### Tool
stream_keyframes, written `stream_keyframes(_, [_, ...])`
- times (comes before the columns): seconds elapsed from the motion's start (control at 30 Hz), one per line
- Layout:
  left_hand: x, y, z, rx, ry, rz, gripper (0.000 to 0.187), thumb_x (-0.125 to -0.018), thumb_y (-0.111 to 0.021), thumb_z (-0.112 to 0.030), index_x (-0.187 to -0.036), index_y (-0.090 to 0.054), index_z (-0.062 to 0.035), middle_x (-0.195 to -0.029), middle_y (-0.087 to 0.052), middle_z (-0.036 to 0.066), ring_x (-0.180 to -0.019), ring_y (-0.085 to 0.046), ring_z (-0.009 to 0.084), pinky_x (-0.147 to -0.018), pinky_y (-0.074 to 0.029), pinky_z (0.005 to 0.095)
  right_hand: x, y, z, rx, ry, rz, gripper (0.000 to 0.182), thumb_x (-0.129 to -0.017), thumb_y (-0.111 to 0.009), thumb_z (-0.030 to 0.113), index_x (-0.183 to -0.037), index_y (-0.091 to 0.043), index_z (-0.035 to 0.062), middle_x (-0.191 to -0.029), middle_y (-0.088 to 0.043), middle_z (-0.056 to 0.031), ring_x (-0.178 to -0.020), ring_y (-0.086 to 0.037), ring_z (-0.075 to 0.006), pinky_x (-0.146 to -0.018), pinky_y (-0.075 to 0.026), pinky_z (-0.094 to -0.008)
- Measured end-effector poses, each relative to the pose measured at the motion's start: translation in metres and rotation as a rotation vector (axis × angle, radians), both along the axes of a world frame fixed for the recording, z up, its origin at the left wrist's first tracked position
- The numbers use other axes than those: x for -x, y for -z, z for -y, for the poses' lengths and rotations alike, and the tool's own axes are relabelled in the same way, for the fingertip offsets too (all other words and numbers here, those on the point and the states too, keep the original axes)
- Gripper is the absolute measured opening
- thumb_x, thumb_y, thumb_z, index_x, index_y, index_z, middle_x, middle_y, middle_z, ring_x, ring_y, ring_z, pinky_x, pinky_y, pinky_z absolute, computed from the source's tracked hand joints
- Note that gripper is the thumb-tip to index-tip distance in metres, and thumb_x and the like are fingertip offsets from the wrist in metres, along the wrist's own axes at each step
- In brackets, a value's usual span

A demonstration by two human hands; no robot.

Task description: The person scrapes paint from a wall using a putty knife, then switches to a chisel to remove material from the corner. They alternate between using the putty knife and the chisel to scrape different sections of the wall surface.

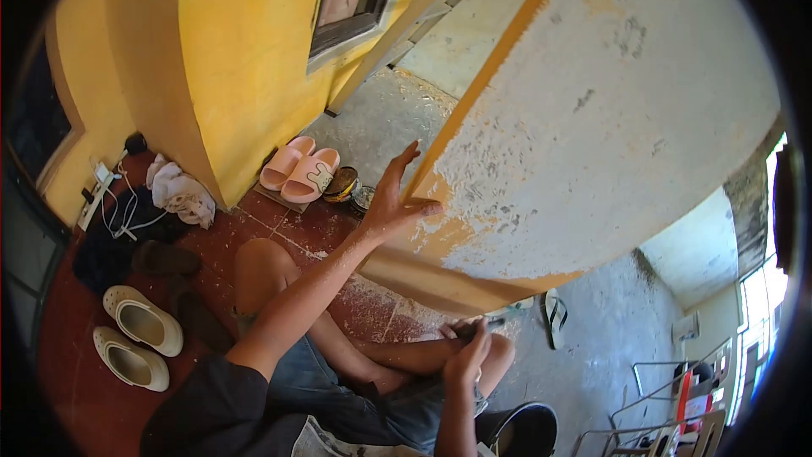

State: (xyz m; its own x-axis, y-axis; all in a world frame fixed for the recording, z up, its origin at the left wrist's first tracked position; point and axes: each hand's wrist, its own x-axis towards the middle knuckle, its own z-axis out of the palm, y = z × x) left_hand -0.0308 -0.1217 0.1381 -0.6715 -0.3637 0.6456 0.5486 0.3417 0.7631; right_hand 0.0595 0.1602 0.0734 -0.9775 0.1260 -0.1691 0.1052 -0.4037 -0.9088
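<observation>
My left hand (397,203) is at the edge of a low wall (592,118), its fingers spread, with the thumb toward the face where yellow paint is partly gone. Patchy grey-white surface shows over most of that face, with orange-yellow paint left along its edges. Near my knee, my right hand (467,360) is closed around a small dark tool (495,322), whose shape is hard to make out. Pale flakes (389,300) lie on the red tiles below the wall.
Pink slides (303,174) and small tins (342,184) stand by the yellow wall (241,59). Beige clogs (139,334) lie at left, near cloths and a power strip (95,196). A black bucket (526,430) is beside my right arm. A ladder (423,21) leans behind; metal chairs (668,406) stand right.
</observation>
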Motion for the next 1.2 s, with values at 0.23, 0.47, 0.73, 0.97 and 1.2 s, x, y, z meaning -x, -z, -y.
stream_keyframes(0.23, [0.013,-0.026,0.037,-0.461,0.064,-0.164,0.092,-0.085,-0.068,-0.059,-0.154,-0.028,-0.0136,-0.147,-0.045,0.014,-0.140,-0.039,0.0262,-0.112,-0.031,0.0454,-0.098,0.051,0.025,-0.083,-0.119,0.089,0.028,-0.104,-0.045,0.032,-0.104,-0.046,0.0038,-0.081,-0.059,-0.0088,-0.071,-0.060,-0.0191,-0.065,-0.054,-0.0335])
stream_keyframes(0.47, [0.015,0.031,-0.003,-0.119,0.056,0.006,0.126,-0.065,-0.085,-0.057,-0.156,-0.015,-0.0064,-0.158,-0.026,0.017,-0.148,-0.022,0.0292,-0.118,-0.018,0.0454,-0.111,0.050,0.028,-0.176,-0.330,0.109,0.025,-0.106,-0.044,0.026,-0.101,-0.050,0.0018,-0.077,-0.062,-0.0087,-0.066,-0.063,-0.0184,-0.066,-0.051,-0.0274])
stream_keyframes(0.73, [0.026,0.013,0.005,-0.391,0.010,-0.189,0.109,-0.078,-0.080,-0.041,-0.156,-0.013,-0.0047,-0.156,-0.029,0.017,-0.145,-0.028,0.0286,-0.118,-0.019,0.0425,-0.109,0.071,0.011,-0.213,-0.400,0.075,0.018,-0.103,-0.052,0.019,-0.107,-0.050,0.0013,-0.078,-0.058,-0.0028,-0.072,-0.056,-0.0103,-0.068,-0.048,-0.0255])
stream_keyframes(0.97, [-0.067,0.164,-0.049,-0.742,-0.247,0.415,0.074,-0.094,-0.066,-0.026,-0.153,-0.023,-0.0115,-0.148,-0.035,0.020,-0.132,-0.044,0.0292,-0.110,-0.035,0.0386,-0.098,0.072,0.007,-0.164,-0.412,0.036,0.026,-0.105,-0.047,0.028,-0.101,-0.050,0.0026,-0.079,-0.061,-0.0064,-0.069,-0.060,-0.0131,-0.065,-0.051,-0.0271])
stream_keyframes(1.2, [-0.176,0.118,-0.103,-0.412,0.137,0.551,0.076,-0.093,-0.066,-0.041,-0.149,-0.031,-0.0039,-0.136,-0.049,0.016,-0.132,-0.045,0.0267,-0.112,-0.033,0.0466,-0.074,0.037,0.026,0.299,-0.392,0.398,0.037,-0.104,-0.046,0.043,-0.095,-0.052,0.0069,-0.076,-0.058,-0.0069,-0.068,-0.060,-0.0161,-0.065,-0.052,-0.0298])
